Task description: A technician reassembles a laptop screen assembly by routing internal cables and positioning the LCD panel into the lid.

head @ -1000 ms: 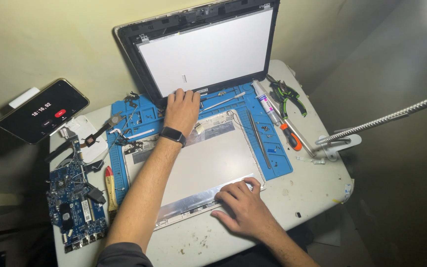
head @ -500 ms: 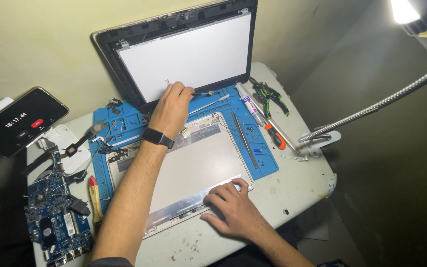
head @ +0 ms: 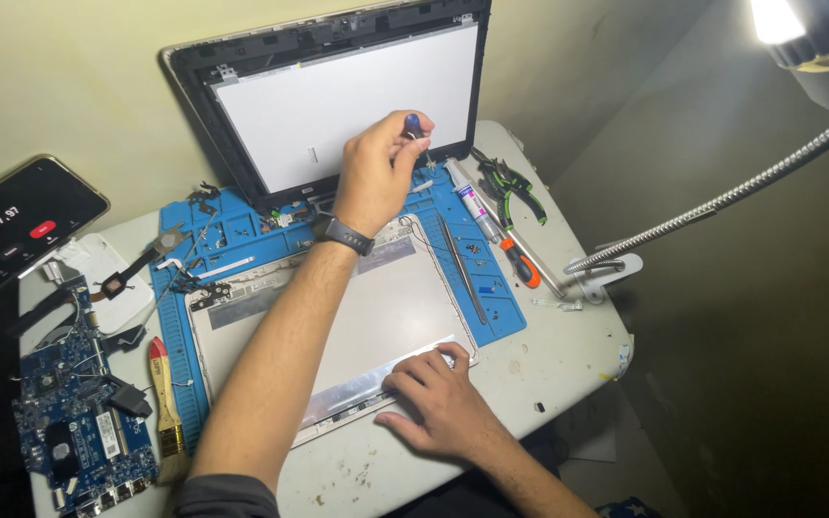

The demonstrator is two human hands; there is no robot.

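Since the earlier frame, the left hand has lifted off the blue mat and now pinches a small screwdriver with a dark blue handle, held upright before the lower edge of the open laptop screen. The right hand lies flat, fingers spread, on the near edge of the grey laptop base. A white tube with a purple label lies on the mat beside green pliers.
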